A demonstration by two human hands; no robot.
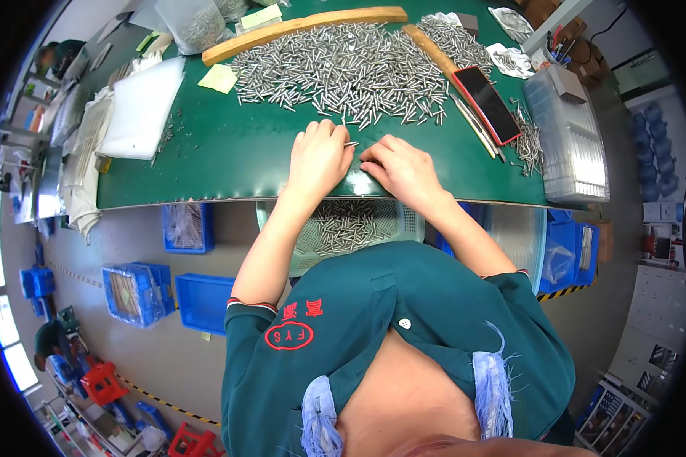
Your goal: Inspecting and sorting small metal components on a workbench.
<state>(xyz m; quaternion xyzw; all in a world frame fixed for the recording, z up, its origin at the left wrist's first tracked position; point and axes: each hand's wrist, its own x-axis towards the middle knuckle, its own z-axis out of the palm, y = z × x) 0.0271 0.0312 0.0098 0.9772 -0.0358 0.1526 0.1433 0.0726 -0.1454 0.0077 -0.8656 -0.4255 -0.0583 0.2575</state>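
A wide heap of small silvery metal pins (351, 68) lies on the green tabletop (229, 152) in front of me. My left hand (316, 156) is closed just short of the heap's near edge, with a single metal pin (351, 144) sticking out between thumb and fingers. To its right, my right hand (402, 171) rests low over the table with the fingers curled together; whatever it holds is hidden. Below the table edge, between my forearms, a pale green plastic basket (306, 257) contains more of the pins.
Wooden strips (305, 32) border the heap. A red-edged phone (486, 103) lies at its right, near a stack of clear plastic trays (560, 141). White foam sheets (141, 110) lie at the left. Blue crates (206, 301) stand on the floor below.
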